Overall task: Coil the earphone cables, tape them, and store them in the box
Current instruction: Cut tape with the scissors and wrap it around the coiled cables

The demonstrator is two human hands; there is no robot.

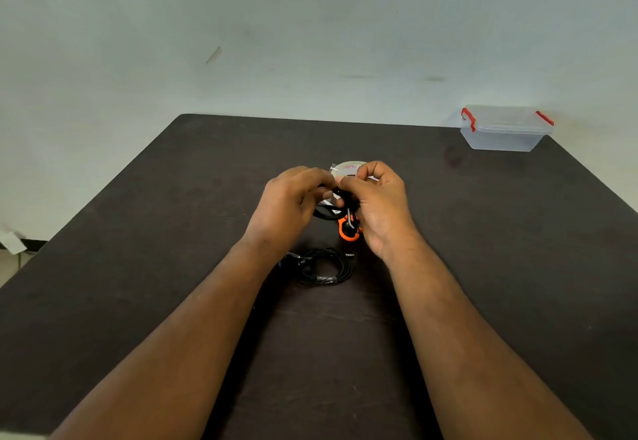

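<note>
Both hands are up over the middle of the dark table [138, 267], left hand [288, 203] and right hand [378, 203] gripping 1 black coiled earphone cable [328, 213] with orange earpieces, tape roll [348, 167] just behind, a 2nd coil [324, 265] below, lidded box [505, 128] far right.

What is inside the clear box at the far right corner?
Nothing shows through the translucent walls of the clear box; it looks empty, with its lid on and red latches. The frosted plastic could hide something small. One taped black coil lies on the table.
</note>
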